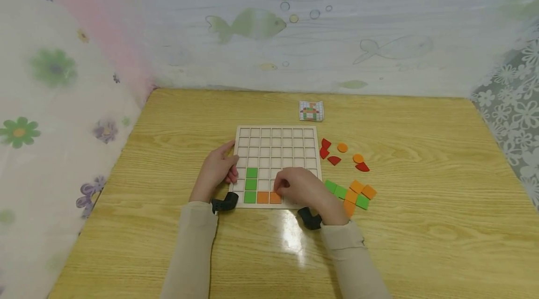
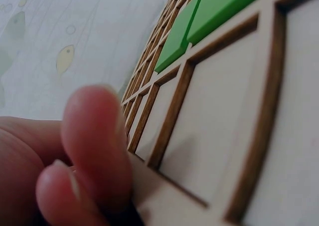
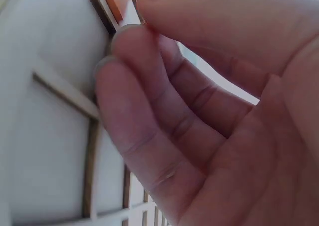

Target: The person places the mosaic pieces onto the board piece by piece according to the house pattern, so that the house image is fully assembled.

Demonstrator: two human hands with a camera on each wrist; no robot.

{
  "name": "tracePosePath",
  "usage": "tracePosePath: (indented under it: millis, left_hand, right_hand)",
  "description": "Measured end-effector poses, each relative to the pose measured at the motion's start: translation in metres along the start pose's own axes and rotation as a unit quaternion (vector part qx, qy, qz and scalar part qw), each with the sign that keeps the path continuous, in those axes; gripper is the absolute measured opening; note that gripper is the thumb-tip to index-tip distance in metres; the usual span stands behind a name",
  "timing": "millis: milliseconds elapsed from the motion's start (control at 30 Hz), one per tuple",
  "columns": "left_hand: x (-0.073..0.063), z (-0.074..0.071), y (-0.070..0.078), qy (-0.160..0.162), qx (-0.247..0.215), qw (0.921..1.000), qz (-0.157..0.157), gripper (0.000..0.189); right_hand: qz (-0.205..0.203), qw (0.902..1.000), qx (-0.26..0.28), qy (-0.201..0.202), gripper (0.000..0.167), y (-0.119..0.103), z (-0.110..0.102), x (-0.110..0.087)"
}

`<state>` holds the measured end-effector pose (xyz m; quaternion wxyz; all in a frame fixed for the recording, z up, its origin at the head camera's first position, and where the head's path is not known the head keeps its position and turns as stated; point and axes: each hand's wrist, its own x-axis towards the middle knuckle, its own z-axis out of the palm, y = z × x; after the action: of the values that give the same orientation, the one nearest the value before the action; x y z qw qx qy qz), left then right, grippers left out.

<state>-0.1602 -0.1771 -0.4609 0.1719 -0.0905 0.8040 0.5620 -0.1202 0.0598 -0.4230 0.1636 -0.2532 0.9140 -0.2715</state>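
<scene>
A pale wooden grid board with square cells lies in front of me. Three green square tiles stand in a column near its left side, and two orange square tiles sit beside the lowest one in the bottom row. My left hand rests at the board's left edge, fingers bent beside the rim. Over the bottom rows, my right hand has thumb and fingertips close together, right at the second orange tile; I cannot tell whether a tile is between them.
Loose green and orange square tiles lie right of the board. Above them are red quarter-round pieces and two orange discs. A small pattern card lies behind the board on the wooden table. Patterned walls enclose the back and left.
</scene>
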Motion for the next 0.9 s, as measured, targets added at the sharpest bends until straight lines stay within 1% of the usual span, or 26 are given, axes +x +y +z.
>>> tracePosePath:
  millis: [133,200,367,500,567,733,833,900]
  left_hand:
    - [0.001,0.001,0.0,0.001,-0.002,1.0,-0.002,0.052]
    - [0.001,0.001,0.0,-0.001,-0.003,1.0,-0.002,0.052]
    - [0.0,-0.001,-0.001,-0.007,0.008,0.9999,-0.005,0.052]
    - [-0.002,-0.003,0.0,0.005,0.016,0.9998,-0.007,0.052]
    - [-0.002,-0.004,0.0,0.002,0.015,0.9999,-0.005,0.052]
    - [0.0,-0.003,-0.001,-0.009,0.017,0.9998,-0.006,0.051]
    - [0.001,-0.001,-0.003,-0.004,0.019,0.9998,-0.001,0.051]
    - [0.001,0.0,-0.004,-0.007,0.013,0.9999,-0.002,0.052]
  right_hand:
    - [0.016,0.9998,0.007,0.011,0.007,0.006,-0.005,-0.003]
    - [0.024,0.9996,0.009,0.015,0.009,0.009,-0.007,-0.004]
    - [0.033,0.9993,0.014,0.009,0.016,0.013,-0.013,-0.006]
    - [0.036,0.999,0.024,0.007,0.016,0.014,-0.02,-0.007]
    - [0.04,0.9989,0.025,0.009,0.016,0.016,-0.023,-0.008]
    - [0.052,0.9982,0.027,0.01,0.015,0.025,-0.028,-0.015]
    - [0.063,0.9975,0.029,0.015,0.015,0.03,-0.031,-0.02]
    - [0.072,0.9969,0.026,0.016,0.014,0.033,-0.031,-0.024]
